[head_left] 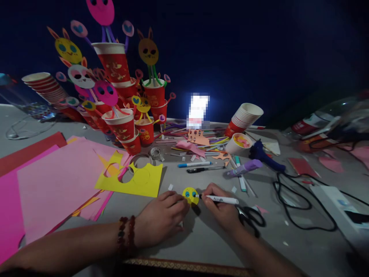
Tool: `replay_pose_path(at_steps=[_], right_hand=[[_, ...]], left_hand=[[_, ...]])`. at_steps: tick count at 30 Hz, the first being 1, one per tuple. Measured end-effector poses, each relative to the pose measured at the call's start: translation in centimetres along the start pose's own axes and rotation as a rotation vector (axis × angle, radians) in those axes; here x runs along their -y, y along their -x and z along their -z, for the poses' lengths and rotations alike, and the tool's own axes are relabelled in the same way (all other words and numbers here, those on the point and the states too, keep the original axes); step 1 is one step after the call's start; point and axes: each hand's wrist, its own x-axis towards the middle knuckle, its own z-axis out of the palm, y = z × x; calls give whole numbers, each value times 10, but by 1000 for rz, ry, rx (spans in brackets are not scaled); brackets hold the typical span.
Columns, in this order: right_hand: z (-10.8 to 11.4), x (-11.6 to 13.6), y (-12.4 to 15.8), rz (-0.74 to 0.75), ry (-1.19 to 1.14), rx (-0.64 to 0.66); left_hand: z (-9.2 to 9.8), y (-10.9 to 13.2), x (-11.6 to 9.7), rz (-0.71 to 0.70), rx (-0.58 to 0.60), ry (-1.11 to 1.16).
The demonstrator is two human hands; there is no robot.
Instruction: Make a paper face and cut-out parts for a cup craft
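A small yellow paper disc with two blue eyes lies on the grey table in front of me. The fingers of my left hand press on its left edge, curled over so that the fingertips are partly hidden. My right hand grips a white acrylic marker, its dark tip at the disc's right eye. Black-handled scissors lie just right of my right hand. Behind my left hand rests a yellow sheet with round holes cut in it.
Red paper cups with paper animal figures stand stacked at back left. Pink paper sheets cover the left side. A purple glue stick, a blue glue gun with its cord, and a cup of paper scraps lie right.
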Motion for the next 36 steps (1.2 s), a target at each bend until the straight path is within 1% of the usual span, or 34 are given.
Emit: replay_pose_path(at_steps=[5,9,13,22,36], right_hand=[[0,1,-1,-2,-12,-19],[0,4,-2,-3,-2,5],[1,4,-2,16,6,-19],[0,2,-1,-17,-1,-23],[0,2,-1,-17,-17,-31]], left_hand=[[1,0,0,-9,0,6],[-1,0,0,4,1,6],[-2,0,0,2,-5,11],[3,0,-1,-7,7,1],[-1,1,0,-2,2,10]])
